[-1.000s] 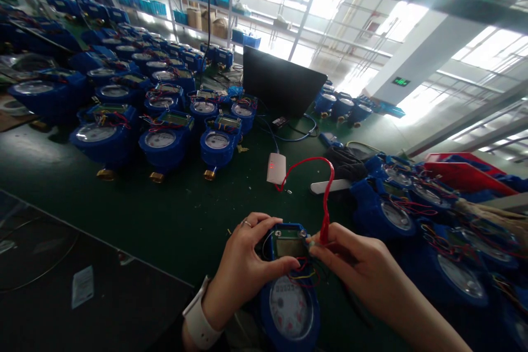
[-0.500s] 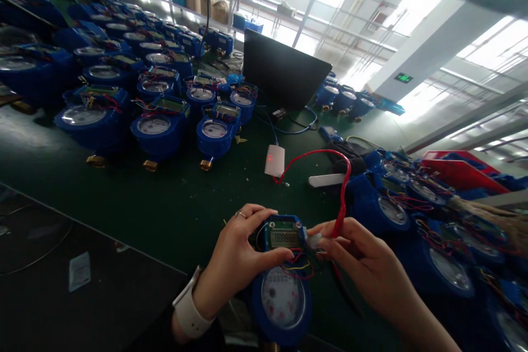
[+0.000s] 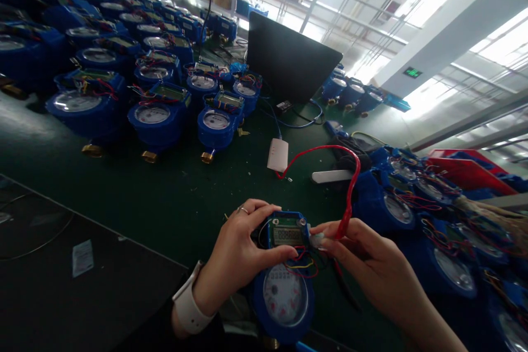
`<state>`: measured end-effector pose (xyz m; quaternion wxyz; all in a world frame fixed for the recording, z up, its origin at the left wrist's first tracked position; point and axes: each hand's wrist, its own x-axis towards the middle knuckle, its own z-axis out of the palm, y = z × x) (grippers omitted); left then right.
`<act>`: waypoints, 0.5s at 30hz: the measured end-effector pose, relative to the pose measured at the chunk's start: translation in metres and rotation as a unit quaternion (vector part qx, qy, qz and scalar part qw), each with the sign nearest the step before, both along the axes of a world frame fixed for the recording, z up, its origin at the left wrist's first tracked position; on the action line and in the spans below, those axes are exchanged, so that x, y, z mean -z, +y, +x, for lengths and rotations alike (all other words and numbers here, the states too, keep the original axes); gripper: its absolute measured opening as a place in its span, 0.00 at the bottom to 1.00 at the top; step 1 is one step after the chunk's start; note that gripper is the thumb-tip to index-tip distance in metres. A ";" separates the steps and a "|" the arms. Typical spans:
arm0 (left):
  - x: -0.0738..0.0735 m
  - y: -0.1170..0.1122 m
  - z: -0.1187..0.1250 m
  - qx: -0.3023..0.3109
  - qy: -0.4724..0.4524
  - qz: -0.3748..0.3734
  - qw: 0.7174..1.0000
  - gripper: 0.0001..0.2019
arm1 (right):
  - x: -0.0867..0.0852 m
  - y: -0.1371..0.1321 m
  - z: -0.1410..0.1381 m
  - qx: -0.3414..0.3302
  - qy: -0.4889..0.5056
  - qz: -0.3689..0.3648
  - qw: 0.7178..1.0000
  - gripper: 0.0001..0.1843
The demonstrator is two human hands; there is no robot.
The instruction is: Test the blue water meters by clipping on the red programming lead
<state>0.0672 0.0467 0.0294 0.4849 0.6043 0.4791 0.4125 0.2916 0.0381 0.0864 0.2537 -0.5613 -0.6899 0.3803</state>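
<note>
My left hand [image 3: 251, 247] grips a blue water meter [image 3: 307, 308] by its upper housing, thumb across the front edge and fingers along the far side. The meter's small LCD display [image 3: 287, 235] shows a row of digits, with thin red and yellow wires below it and a round dial [image 3: 285, 294] nearer me. At the housing's right side, my right hand [image 3: 363, 258] pinches a pale connector [image 3: 317, 240], touching or very near the board's edge. A red cable [image 3: 350, 198] runs from that hand to a small white box [image 3: 278, 155]. The fingers partly hide the connector.
Rows of blue water meters [image 3: 152, 115] stand at the left, and more meters [image 3: 396, 209] crowd the right. Behind the white box is a dark laptop [image 3: 291, 58]. A pale flat bar [image 3: 332, 176] lies near the cable, with a red bin [image 3: 466, 168] farther right.
The view has shifted slightly. The red glow on the white box has faded. Both hands keep their grips on the meter and the connector.
</note>
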 end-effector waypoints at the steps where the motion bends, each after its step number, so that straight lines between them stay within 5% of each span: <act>1: 0.000 0.000 0.000 0.000 0.000 0.001 1.000 0.26 | 0.000 0.000 0.000 0.002 -0.001 0.002 1.000 0.09; 15: 0.000 -0.001 0.000 -0.002 0.011 0.007 1.000 0.26 | -0.006 0.005 -0.003 -0.002 -0.036 0.016 0.999 0.07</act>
